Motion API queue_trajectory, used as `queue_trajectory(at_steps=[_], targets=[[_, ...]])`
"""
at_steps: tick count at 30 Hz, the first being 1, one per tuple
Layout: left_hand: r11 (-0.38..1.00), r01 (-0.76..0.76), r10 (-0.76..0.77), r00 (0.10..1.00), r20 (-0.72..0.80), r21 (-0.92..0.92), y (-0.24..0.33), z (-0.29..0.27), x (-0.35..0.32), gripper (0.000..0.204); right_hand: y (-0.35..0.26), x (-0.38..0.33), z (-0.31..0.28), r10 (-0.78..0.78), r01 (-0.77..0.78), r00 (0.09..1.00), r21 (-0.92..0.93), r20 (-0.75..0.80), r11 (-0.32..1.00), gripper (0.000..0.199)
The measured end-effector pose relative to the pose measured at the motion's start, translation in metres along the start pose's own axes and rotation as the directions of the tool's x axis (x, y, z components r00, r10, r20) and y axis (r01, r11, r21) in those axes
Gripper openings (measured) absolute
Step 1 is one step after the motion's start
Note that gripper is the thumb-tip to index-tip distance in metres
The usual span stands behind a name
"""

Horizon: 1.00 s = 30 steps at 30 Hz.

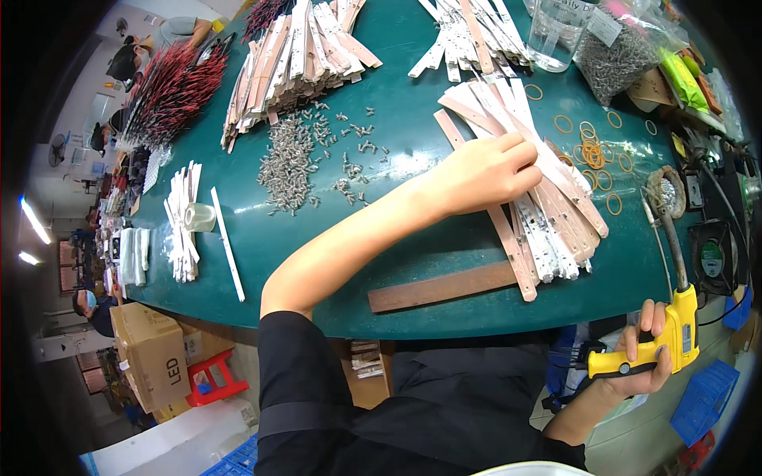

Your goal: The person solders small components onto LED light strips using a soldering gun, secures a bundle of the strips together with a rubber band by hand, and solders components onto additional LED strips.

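Note:
My left hand (490, 176) reaches across the table onto a fanned pile of flat LED strips (556, 214), pale copper on some faces and white on others. Its fingers are curled and closed; what they pinch is hidden beneath them. At the right, beyond the table's near edge, my right hand (639, 361) grips the handle of a yellow soldering gun (683, 329). The gun's metal barrel points upward beside a round, rough-rimmed dish (667, 193). A dark brown wooden bar (440, 287) lies in front of the pile, with one strip overlapping its right end.
Loose screws (287, 170) cover the table's middle. More strip bundles (298, 59) lie farther back. Orange rubber bands (591, 152), a bag of screws (615, 59) and a clear container (556, 36) sit at right. Red and black wires (171, 91) and a small translucent cup (200, 217) are at left.

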<state>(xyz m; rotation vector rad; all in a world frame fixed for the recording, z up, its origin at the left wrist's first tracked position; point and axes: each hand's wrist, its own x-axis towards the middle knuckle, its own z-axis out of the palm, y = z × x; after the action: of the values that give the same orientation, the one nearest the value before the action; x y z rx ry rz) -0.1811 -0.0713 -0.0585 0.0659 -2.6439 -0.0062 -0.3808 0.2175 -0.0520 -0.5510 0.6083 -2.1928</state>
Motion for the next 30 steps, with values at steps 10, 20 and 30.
queue_trajectory(at_steps=[10,20,30], targets=[[0.999,0.033,-0.033,0.988,-0.153,-0.002,0.059,-0.057,-0.096,0.028,0.021,0.002,0.012,0.068,-0.069,0.996,0.027,0.055,0.997,0.073],[0.744,0.543,-0.595,0.804,-0.014,-0.39,0.083,-0.064,-0.147,0.019,0.072,-0.011,0.062,0.35,-0.347,0.926,-0.048,0.139,0.937,0.077],[-0.231,0.551,-0.766,0.405,0.499,-0.802,0.056,-0.068,-0.15,0.019,0.14,-0.029,0.097,0.54,-0.545,0.838,0.195,0.085,0.815,0.049]])
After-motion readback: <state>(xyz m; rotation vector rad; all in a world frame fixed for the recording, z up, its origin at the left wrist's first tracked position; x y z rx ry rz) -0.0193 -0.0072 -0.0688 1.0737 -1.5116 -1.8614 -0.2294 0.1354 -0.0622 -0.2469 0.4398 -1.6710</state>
